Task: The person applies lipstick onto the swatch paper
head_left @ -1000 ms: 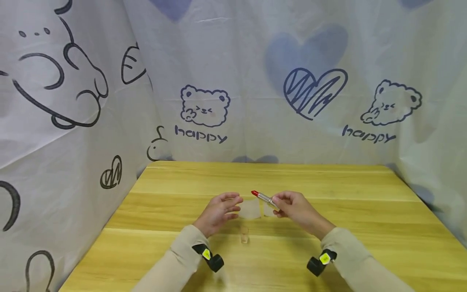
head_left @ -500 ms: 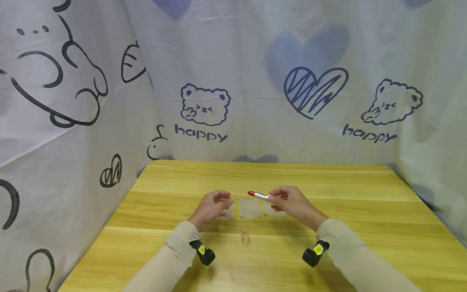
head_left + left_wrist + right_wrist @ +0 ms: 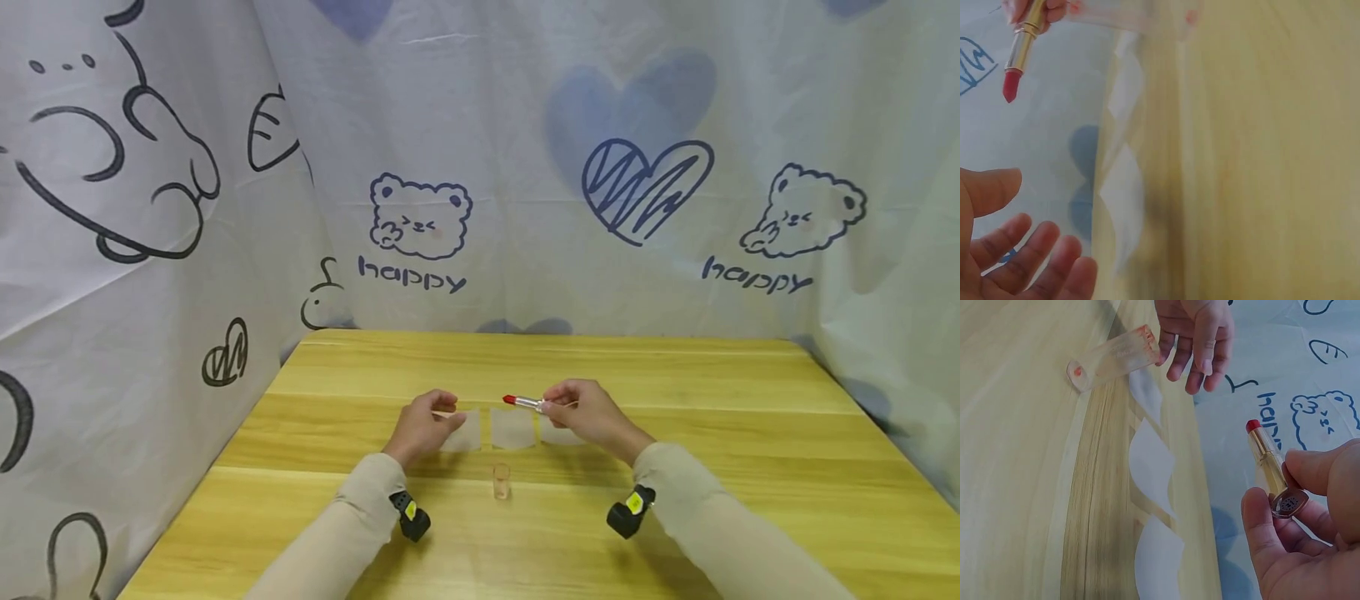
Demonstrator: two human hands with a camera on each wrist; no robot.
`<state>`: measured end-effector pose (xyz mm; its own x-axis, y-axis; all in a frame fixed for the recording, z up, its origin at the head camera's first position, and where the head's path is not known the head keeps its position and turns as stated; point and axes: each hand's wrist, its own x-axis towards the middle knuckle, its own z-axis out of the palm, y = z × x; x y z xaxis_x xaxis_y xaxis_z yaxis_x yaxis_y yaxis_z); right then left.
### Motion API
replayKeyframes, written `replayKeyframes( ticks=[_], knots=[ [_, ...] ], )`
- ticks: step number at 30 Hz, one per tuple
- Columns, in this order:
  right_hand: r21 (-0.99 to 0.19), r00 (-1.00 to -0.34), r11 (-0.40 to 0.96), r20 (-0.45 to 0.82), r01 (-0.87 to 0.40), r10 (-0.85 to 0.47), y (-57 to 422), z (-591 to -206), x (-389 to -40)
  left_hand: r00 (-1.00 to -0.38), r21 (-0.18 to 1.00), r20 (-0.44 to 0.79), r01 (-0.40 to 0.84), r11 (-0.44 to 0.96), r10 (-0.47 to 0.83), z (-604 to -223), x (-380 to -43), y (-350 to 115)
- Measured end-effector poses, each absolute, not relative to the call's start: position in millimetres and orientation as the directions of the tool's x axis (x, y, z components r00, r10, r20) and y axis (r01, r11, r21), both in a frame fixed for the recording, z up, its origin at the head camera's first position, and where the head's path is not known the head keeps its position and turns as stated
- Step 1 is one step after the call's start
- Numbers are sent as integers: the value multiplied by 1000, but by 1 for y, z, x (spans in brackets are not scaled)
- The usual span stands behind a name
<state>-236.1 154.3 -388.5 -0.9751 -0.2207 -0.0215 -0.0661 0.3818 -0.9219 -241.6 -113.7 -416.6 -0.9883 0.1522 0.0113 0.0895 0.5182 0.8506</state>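
Along the near edge of my head view, two beige sleeves [image 3: 345, 517] ran in from the sides, each with a black wrist camera [image 3: 412, 521] strapped on. Between them, on the wooden bench [image 3: 547, 542], I saw a clear cap [image 3: 502, 482]; red marks showed at its ends, though I could not tell whether it stood or lay. Just beyond ran a row of white pieces: the middle piece [image 3: 513, 428] showed whole, while the left hand [image 3: 423, 425] blocked part of the left piece [image 3: 467, 431] and the right hand [image 3: 596, 417] part of the right piece [image 3: 558, 434]. The left hand held nothing, its fingers slack and thumb parted from them. The right pinched the red lipstick [image 3: 525, 402] by its metal base, raised above the bench, its tip pointing left. Past the far edge hung a pale curtain [image 3: 517, 275] with bear drawings [image 3: 422, 217], scribbled hearts [image 3: 648, 192] and the word "happy".
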Motion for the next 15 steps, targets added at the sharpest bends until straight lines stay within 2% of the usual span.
replayKeyframes(
  ticks=[7,15],
  knots=[
    [-897,-978,435,-11,-83,-209,150,-392,-242,-977,777,143,210,593,159,-427,-247,-117],
    [-881,-977,461,9,-108,-212,148,-397,-246,-963,748,251,258,611,99,-438,-250,-120]
  ],
)
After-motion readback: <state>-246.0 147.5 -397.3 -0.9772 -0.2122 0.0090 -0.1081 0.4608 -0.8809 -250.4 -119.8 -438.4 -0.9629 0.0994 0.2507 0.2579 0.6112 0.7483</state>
